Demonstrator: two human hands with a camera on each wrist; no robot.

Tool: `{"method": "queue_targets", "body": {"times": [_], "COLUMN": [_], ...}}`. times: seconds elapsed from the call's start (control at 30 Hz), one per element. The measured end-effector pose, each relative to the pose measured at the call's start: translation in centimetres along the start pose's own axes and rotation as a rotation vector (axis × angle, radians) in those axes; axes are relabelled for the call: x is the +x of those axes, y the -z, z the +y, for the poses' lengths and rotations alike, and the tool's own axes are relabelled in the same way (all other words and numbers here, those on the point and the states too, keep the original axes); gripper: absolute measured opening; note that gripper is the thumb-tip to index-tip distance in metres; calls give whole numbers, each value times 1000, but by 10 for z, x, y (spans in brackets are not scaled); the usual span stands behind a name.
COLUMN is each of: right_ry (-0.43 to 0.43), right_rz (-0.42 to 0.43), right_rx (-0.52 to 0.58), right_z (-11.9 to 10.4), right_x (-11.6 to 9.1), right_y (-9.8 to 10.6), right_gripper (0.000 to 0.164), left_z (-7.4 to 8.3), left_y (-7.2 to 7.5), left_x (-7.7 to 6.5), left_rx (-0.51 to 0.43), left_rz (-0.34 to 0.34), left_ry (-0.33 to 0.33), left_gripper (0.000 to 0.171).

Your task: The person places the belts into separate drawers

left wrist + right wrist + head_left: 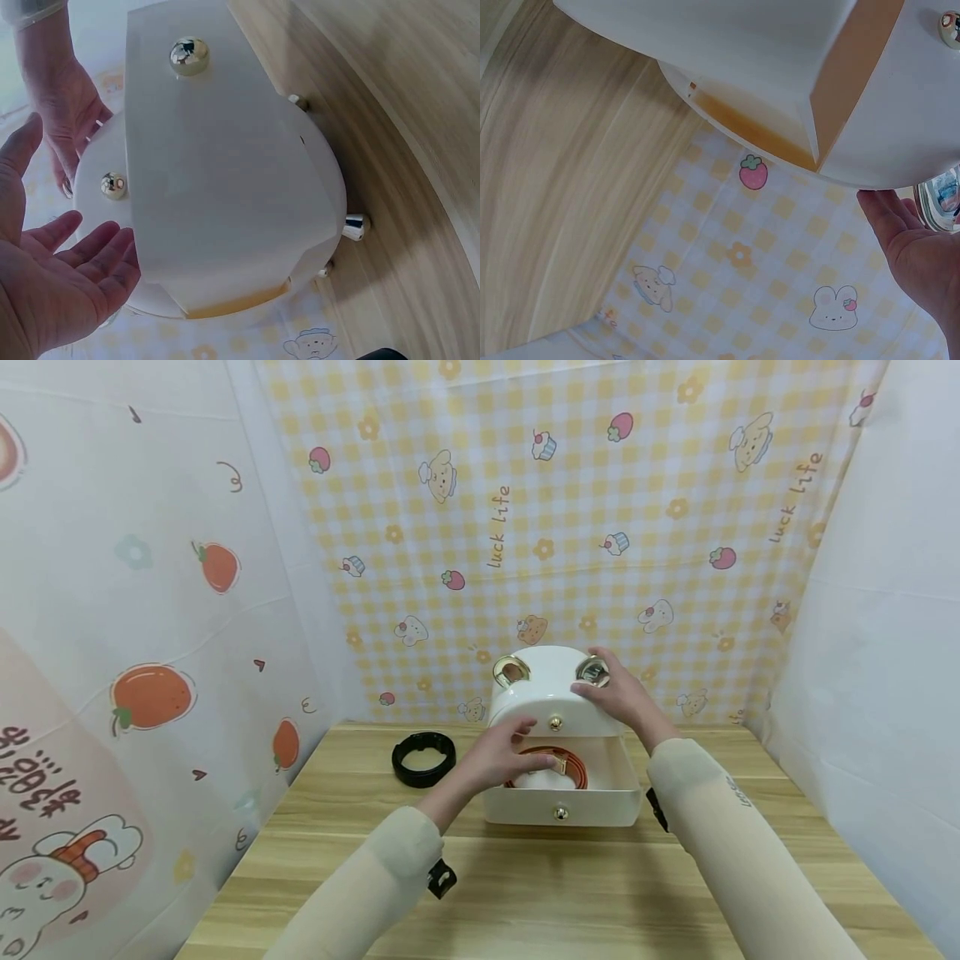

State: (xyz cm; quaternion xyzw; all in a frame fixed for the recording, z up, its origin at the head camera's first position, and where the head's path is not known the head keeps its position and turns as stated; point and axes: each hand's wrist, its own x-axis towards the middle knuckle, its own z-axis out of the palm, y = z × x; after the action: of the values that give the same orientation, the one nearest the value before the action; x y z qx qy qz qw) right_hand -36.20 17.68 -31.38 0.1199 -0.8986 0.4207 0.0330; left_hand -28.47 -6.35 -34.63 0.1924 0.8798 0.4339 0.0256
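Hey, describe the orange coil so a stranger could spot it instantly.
On the wood-grain table stands a white box. Inside its open lower drawer, partly behind the left hand, lies the orange coil. Unlike the black ring outside, it's orange.

The place is a small cloth-walled table booth; whether it stands in a home or a studio cannot be told. Around the white drawer box [551, 681], a yellow-checked curtain [555, 502] with cartoon animals, strawberries and cupcakes hangs behind, a white fruit-printed sheet [255, 568] closes the left side, a plain white sheet [877, 627] the right, and a wood-grain tabletop [555, 893] lies beneath.
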Motion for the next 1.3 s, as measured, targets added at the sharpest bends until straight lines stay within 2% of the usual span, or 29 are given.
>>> {"method": "queue_targets", "body": {"times": [0.27, 0.57, 0.8, 0.93, 1.13, 1.3], "right_ry": [-2, 2, -9, -5, -8, -11], "right_rz": [4, 4, 4, 8, 13, 13], "right_rx": [-7, -4, 5, -2, -5, -13], "right_z": [1, -1, -2, -2, -1, 0], "right_x": [1, -1, -2, -2, -1, -1], "right_y": [0, 0, 0, 0, 0, 0], "right_gripper": [79, 78, 79, 79, 79, 79], "left_z": [4, 13, 16, 17, 17, 16], "left_y": [0, 0, -2, -6, -15, -22], "left_x": [-4, -15, -23, -32, -42, -47], "left_rx": [-4, -71, -83, -118, -156, -166], "left_rz": [34, 35, 62, 68, 66, 72], "left_ry": [-35, -26, -69, -75, -103, -92], "left_gripper": [71, 71, 70, 67, 53, 51]}}
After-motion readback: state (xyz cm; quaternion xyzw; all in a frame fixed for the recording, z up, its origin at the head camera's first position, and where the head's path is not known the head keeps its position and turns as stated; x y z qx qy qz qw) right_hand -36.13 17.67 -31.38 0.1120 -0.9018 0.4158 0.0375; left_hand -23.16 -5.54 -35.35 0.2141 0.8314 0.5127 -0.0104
